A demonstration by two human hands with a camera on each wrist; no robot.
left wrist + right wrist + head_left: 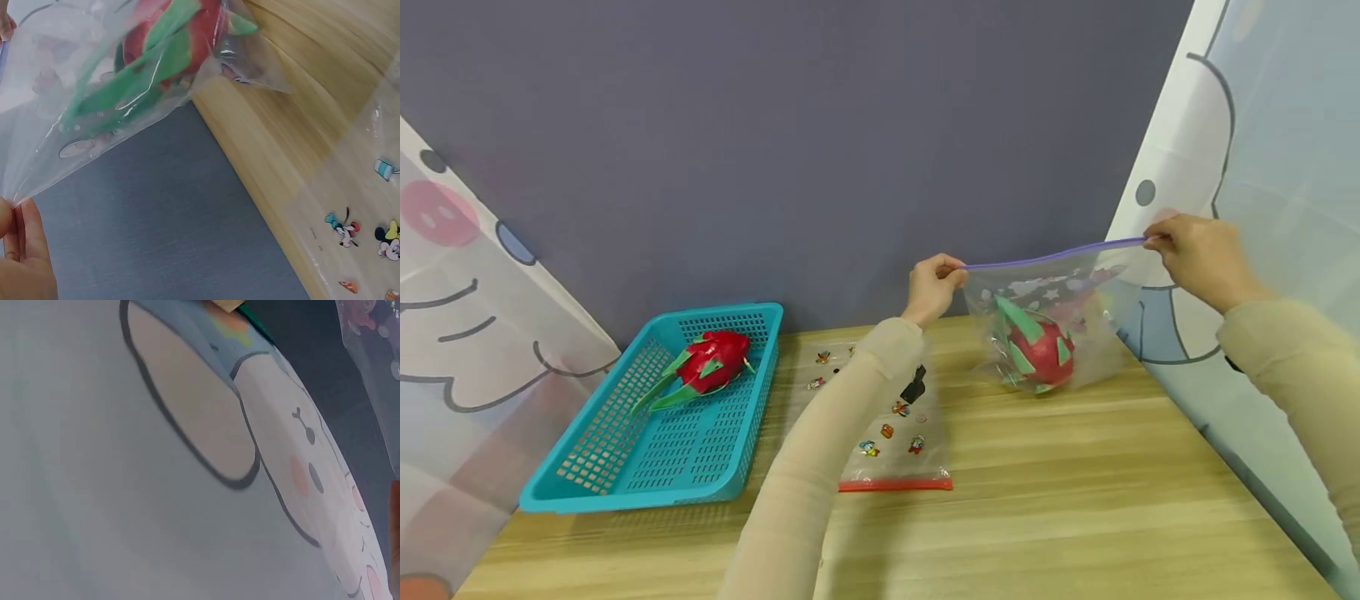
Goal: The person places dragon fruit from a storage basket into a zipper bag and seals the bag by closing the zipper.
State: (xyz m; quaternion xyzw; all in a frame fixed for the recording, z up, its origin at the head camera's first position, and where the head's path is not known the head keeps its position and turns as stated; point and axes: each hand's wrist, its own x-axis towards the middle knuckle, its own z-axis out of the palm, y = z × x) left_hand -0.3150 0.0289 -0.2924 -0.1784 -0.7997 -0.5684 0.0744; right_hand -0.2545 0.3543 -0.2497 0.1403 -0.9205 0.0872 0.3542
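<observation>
The left hand (934, 287) and right hand (1198, 254) each pinch one end of the zip bag (1052, 312), fingers clenched on its purple seal; a dragon fruit (1041, 350) hangs below them.

Clear bag (1078, 350) w/ purple zip, red-green dragon fruit (1041, 354), teal basket (625, 467), wood-grain table (1075, 500)

Both arms wear long, close-fitting sleeves in pale beige, thin smooth fabric w/ no print or buttons. The left sleeve (820, 450) runs from approx. 6 o'clock of the head view up to the wrist, ends in a plain cuff. The right sleeve (1292, 358) enters at 4 o'clock, same colour, soft folds near the cuff. Left hand (934, 287) and right hand (1198, 254) are bare, no rings or watch visible.
</observation>
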